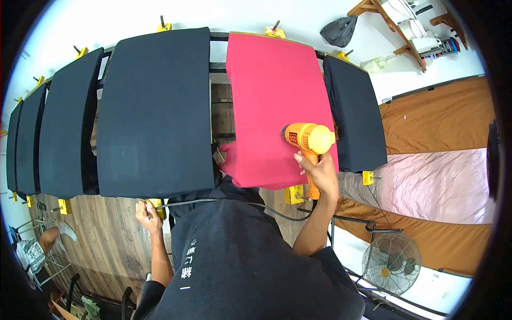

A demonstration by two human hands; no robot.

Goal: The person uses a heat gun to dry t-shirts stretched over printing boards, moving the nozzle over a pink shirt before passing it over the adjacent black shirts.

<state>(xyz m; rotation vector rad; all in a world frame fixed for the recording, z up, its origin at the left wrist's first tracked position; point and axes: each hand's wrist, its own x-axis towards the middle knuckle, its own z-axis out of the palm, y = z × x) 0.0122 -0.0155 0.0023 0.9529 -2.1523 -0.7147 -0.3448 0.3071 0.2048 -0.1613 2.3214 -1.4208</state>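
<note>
My right hand (321, 173) is wrapped round the handle of an orange heat gun (306, 137), whose nozzle points left above the red fabric-covered board (277, 90). Near the front edge of the large black board (154, 112), my left hand (148, 213) is closed on the dark cable (186, 202), which runs across my front toward the heat gun's handle. Some red cloth (228, 160) hangs bunched at the board's left side. A yellow clamp (294, 195) sits under the red board's front edge.
More black boards (66, 122) stand in a row at left, another (354, 112) at right. Yellow clamps (274, 32) line the back. A fan (392, 262) stands at lower right beside brown curtains (437, 117). Another person's leg (49, 238) shows at far left.
</note>
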